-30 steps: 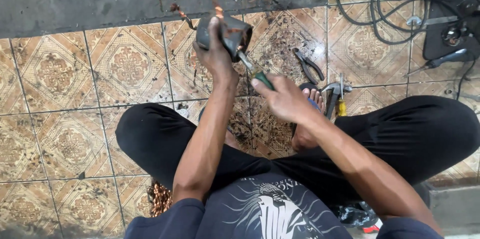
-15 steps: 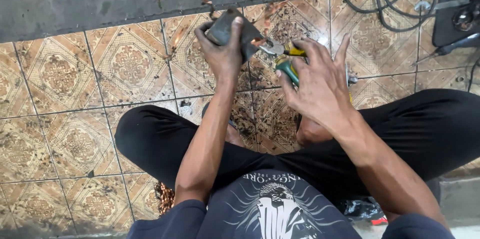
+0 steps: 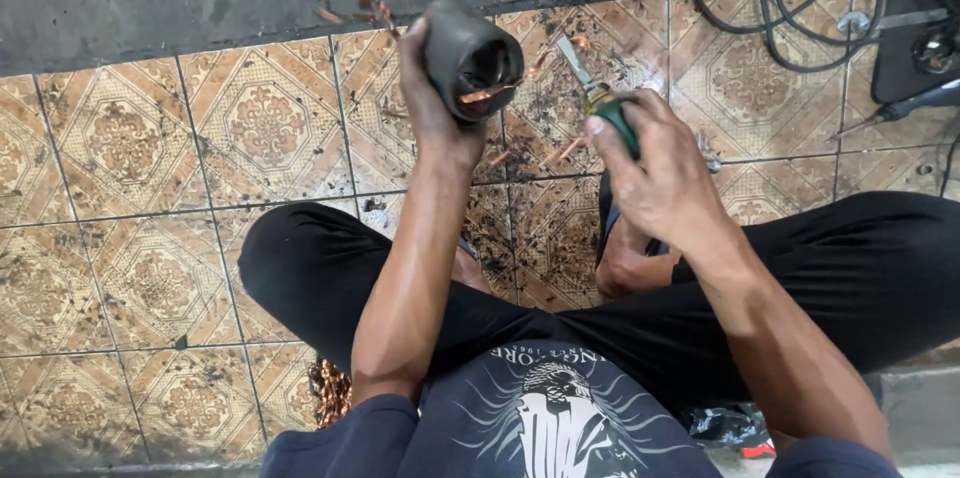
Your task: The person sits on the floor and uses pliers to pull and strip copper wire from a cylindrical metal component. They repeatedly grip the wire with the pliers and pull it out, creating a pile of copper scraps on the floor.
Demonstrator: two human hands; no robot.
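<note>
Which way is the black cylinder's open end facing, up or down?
Up, toward the camera: the left hand holds the cylinder tipped, its hollow mouth showing with a copper strip across it.

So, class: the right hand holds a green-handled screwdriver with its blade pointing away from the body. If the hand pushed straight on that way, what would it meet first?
Probably the patterned floor tiles scattered with copper scraps: the right hand aims the screwdriver beside, not into, the dark cylindrical housing in the left hand. Depth is unclear.
</note>
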